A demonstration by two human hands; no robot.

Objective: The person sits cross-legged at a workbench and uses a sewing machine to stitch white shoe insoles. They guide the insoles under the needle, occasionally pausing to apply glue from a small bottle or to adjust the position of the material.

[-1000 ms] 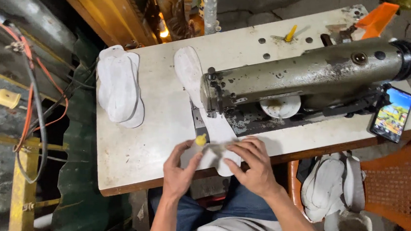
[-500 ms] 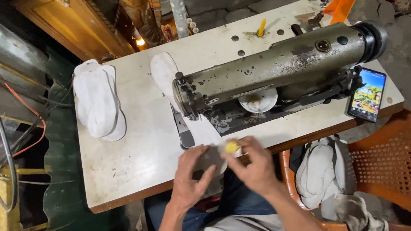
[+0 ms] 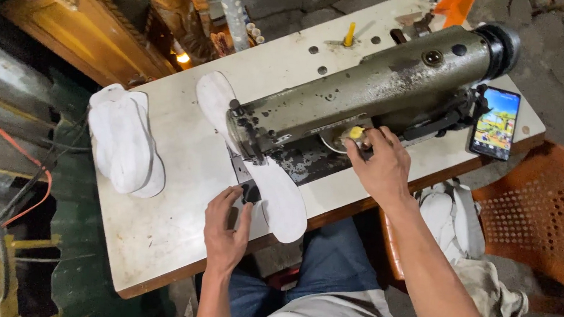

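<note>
On the worn white table [image 3: 160, 236]: sewing machine [image 3: 365, 85], insole pieces, your two hands.

Your left hand [image 3: 225, 230] lies flat and released, fingers spread, on the near end of the white insole strip [image 3: 279, 197] that runs under the machine's needle end. Your right hand [image 3: 379, 164] grips a small yellow-tipped tool [image 3: 356, 133] just beneath the machine's arm. Far left, a stack of white insoles [image 3: 123, 139]. Far right, a phone [image 3: 495, 122] at the table edge; beside it, an orange plastic chair [image 3: 533, 213].
</note>
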